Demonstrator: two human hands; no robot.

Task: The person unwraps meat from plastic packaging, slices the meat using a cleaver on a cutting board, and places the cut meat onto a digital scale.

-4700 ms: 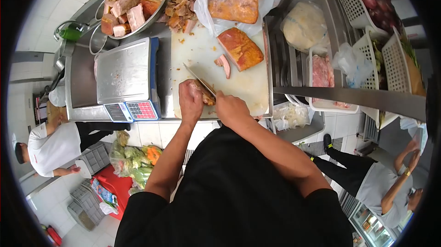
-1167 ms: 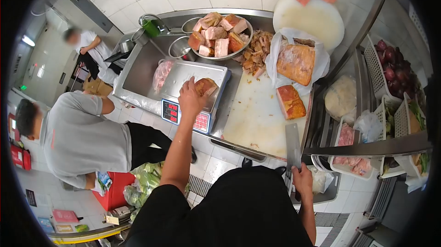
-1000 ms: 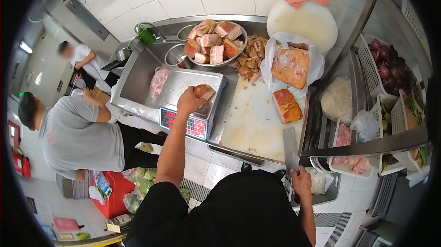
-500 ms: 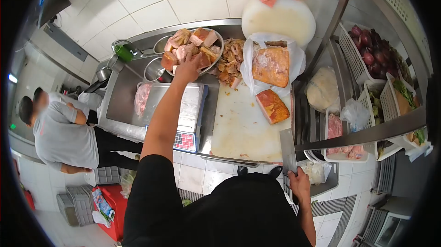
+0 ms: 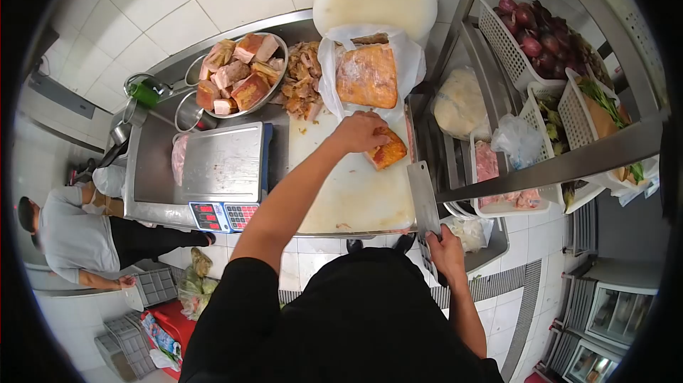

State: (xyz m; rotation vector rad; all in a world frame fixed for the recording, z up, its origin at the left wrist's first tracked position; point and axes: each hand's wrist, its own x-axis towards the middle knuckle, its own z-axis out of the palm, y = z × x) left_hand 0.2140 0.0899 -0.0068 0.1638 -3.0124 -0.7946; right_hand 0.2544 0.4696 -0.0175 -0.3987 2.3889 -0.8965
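My left hand (image 5: 356, 132) is on the upper left of a piece of roast pork (image 5: 388, 153), its fingers curled over the browned skin. The piece lies on the white cutting board (image 5: 341, 201). My right hand (image 5: 447, 251) is closed round the dark handle of a cleaver (image 5: 425, 201), held at the board's right edge with its broad blade pointing away from me. Behind the piece, a larger slab of roast pork (image 5: 366, 77) lies in an opened white plastic bag (image 5: 413, 63). Chopped meat (image 5: 302, 77) is heaped on the board's far left.
A metal bowl (image 5: 283, 77) of pork chunks stands at the far left. Nearer is a digital scale (image 5: 220, 166). On the right, a metal rack post (image 5: 555, 155) crosses before baskets of onions (image 5: 530, 34) and greens. A person in grey (image 5: 78, 233) stands at far left.
My left hand has left the pork chunks in the bowl and come right to the piece on the board. The cleaver stays in my right hand. The view has shifted right.
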